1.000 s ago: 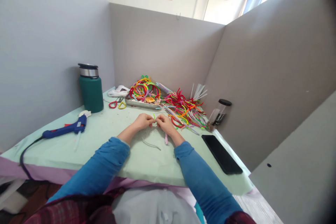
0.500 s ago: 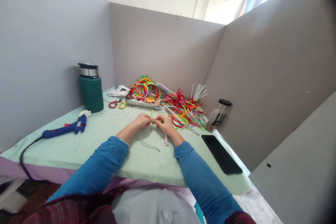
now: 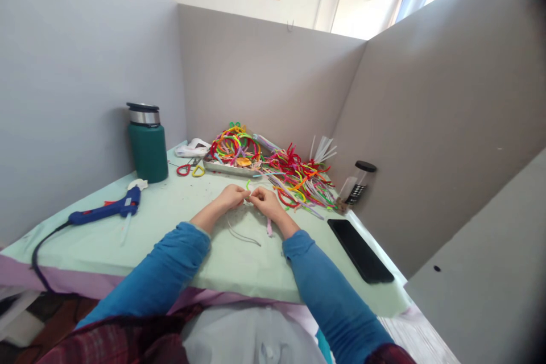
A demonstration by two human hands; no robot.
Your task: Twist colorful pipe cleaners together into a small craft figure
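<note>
My left hand (image 3: 233,196) and my right hand (image 3: 263,199) meet over the middle of the table, fingertips pinched close together. A small piece sits between them, mostly covered by the fingers. Just beyond the fingertips shows the bright green end of a pipe cleaner (image 3: 248,184). From under the left hand a thin grey pipe cleaner (image 3: 241,235) curves down and lies on the tablecloth. A small pink piece (image 3: 269,228) lies beside my right wrist.
Behind the hands are a metal tray (image 3: 230,169) of colourful rings and a heap of pipe cleaners (image 3: 298,173). Scissors (image 3: 191,170), a green bottle (image 3: 148,145) and a blue glue gun (image 3: 113,207) stand left. A black phone (image 3: 359,251) and a clear bottle (image 3: 357,186) are right.
The fingertips have shifted slightly against each other, and the right fingers are bent a little differently. The grey pipe cleaner has moved very slightly. Everything else stays put.
</note>
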